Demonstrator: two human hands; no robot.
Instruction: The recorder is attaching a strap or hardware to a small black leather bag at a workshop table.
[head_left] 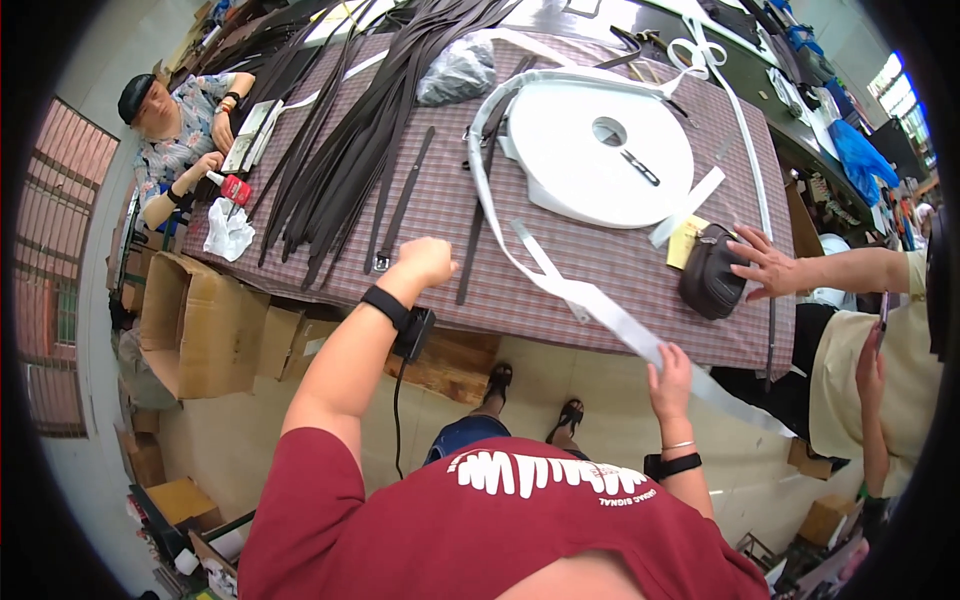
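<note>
On the checked tablecloth (330, 290) my left hand (428, 262) is closed in a fist beside a narrow dark strap with a metal buckle (382, 262). What its fingers hold, if anything, is hidden. My right hand (672, 385), at the table's front edge, has its fingers closed on a long white strip (605, 308). That strip runs up the left side of a large white reel (560, 150) lying flat, and its other end hangs off the front edge to the right. Another dark strap (470, 255) lies to the right of my left hand.
Many long dark straps (345, 170) fan across the table's left half, near a plastic-wrapped bundle (457, 70). A co-worker's hand (765, 262) touches a dark zipped case (712, 272) at right. Another person sits at far left, by a red bottle (232, 188). A cardboard box (200, 325) stands below.
</note>
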